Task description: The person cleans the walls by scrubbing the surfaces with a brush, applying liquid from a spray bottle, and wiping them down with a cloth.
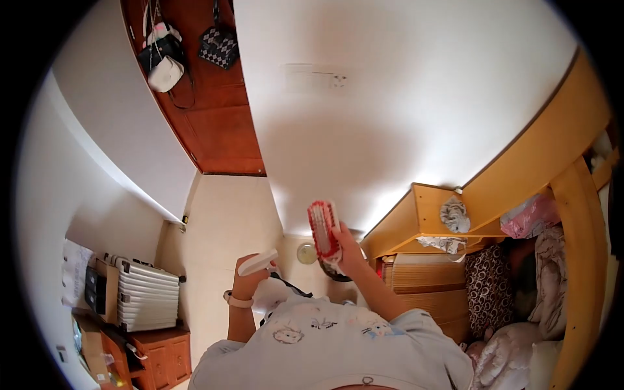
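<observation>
My right hand [351,253] is wrapped round a scrub brush [322,229] with red and white bristles, held up in front of the white wall. The bristle side is turned partly toward me. Lower and to the left, my left hand [244,286] is closed on a long white object with a rounded end [257,262]; its kind is not clear. A watch with a pale band [239,301] sits on my left wrist. The two held things are apart from each other.
A round pale container [306,253] stands on the floor by the wall. To the right is a wooden bed frame [416,211] with bedding and a patterned pillow [489,289]. A silver suitcase [149,296] and wooden cabinet [162,357] stand left. Bags hang on the red-brown door [221,136].
</observation>
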Available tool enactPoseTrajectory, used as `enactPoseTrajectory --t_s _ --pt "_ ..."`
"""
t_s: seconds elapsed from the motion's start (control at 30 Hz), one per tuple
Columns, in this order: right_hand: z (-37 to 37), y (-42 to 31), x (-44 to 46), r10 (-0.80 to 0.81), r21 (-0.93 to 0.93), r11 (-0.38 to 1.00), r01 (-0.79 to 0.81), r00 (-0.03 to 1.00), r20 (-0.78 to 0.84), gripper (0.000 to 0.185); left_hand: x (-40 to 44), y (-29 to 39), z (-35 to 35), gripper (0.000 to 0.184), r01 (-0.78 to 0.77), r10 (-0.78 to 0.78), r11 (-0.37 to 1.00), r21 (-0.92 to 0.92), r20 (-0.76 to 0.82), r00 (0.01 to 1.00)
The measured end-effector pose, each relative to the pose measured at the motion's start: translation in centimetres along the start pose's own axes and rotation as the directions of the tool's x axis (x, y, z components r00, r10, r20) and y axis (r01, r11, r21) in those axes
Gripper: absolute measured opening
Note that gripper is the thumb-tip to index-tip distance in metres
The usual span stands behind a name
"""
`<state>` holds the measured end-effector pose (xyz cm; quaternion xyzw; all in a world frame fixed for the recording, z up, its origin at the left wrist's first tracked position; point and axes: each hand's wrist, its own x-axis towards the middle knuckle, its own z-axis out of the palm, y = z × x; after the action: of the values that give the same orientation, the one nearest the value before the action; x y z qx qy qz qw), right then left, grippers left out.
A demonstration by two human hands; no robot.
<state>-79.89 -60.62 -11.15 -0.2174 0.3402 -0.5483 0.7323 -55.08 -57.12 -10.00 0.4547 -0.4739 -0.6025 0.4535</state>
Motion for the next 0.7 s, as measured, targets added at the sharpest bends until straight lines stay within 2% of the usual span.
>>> enactPoseTrajectory --t_s 0.03,0.07,0.1,0.13,0.17,0.23,0.27,0.33,0.37,0.43,0.47,0.53,0.57,0.6,0.67,0.7 --pt "1.3 0.4 1.9 -0.005 0.012 1.000 0.005 1.000 -0.010 0.042 1.3 -0.2 -2.1 0.025 -0.024 0.025 0.999 0.041 -0.020 0.999" --pt "2.6 0.9 3.9 -0.209 -0.224 0.953 0.201 0.978 -0.009 0.043 2.7 -0.1 -4.1 0.024 -0.049 0.052 0.995 0.083 -0.033 0.998" --pt "3.5 1.3 5.7 -0.393 -0.451 0.816 0.363 0.919 0.029 0.045 3.8 0.0 -5.9 0.024 -0.067 0.078 0.987 0.147 -0.071 0.994" --pt "2.8 2.2 8.7 -0.491 -0.511 0.712 0.482 0.862 0.128 0.047 4.5 0.3 -7.5 0.024 -0.042 0.050 0.988 0.151 -0.049 0.998" --pt "4.0 2.0 10.3 -0.611 -0.615 0.552 0.563 0.775 0.161 0.047 5.1 0.8 -9.0 0.024 -0.066 0.079 0.985 0.161 -0.075 0.994" --pt "6.8 0.6 13.0 -0.754 -0.840 0.148 0.523 0.608 0.246 0.050 6.6 1.5 -12.1 0.024 -0.131 0.156 0.970 0.204 -0.113 0.981" --pt "8.1 -0.2 14.3 -0.761 -0.846 0.157 0.510 0.608 0.225 0.050 7.1 2.1 -13.6 0.024 -0.122 0.144 0.970 0.211 -0.095 0.985" --pt "10.7 -1.5 17.0 -0.814 -0.894 -0.266 0.361 0.412 0.409 0.054 7.9 3.4 -16.8 0.024 -0.071 0.109 0.967 0.243 -0.150 0.983" --pt "12.2 -2.3 18.1 -0.821 -0.902 -0.258 0.347 0.414 0.394 0.054 8.5 3.5 -18.5 0.024 -0.063 0.108 0.968 0.243 -0.180 0.978" --pt "15.3 -3.5 20.7 -0.823 -0.854 -0.459 0.245 0.246 0.513 0.059 9.5 4.2 -21.1 0.025 -0.045 0.095 0.971 0.234 -0.209 0.973" --pt "16.1 -3.7 22.2 -0.827 -0.863 -0.451 0.227 0.258 0.500 0.059 9.6 4.3 -22.3 0.025 -0.028 0.086 0.974 0.223 -0.254 0.963" --pt "17.1 -3.7 24.9 -0.858 -0.876 -0.476 0.078 0.178 0.482 0.062 10.2 4.2 -23.7 0.028 0.009 0.047 0.977 0.215 -0.256 0.966" --pt "16.3 -2.8 25.8 -0.850 -0.874 -0.485 -0.001 0.236 0.471 0.065 10.6 4.4 -24.1 0.028 0.008 0.045 0.981 0.194 -0.265 0.963" --pt "15.6 -1.7 25.9 -0.853 -0.877 -0.480 -0.015 0.243 0.462 0.065 10.7 4.4 -24.6 0.029 0.006 0.044 0.984 0.177 -0.275 0.960" --pt "14.5 0.2 25.4 -0.848 -0.945 -0.326 0.004 0.440 0.294 0.066 11.3 3.7 -25.5 0.028 -0.007 0.057 0.983 0.181 -0.274 0.960" --pt "13.6 0.5 25.7 -0.852 -0.941 -0.339 -0.017 0.430 0.299 0.068 12.0 3.4 -25.7 0.027 -0.022 0.074 0.983 0.183 -0.284 0.956"
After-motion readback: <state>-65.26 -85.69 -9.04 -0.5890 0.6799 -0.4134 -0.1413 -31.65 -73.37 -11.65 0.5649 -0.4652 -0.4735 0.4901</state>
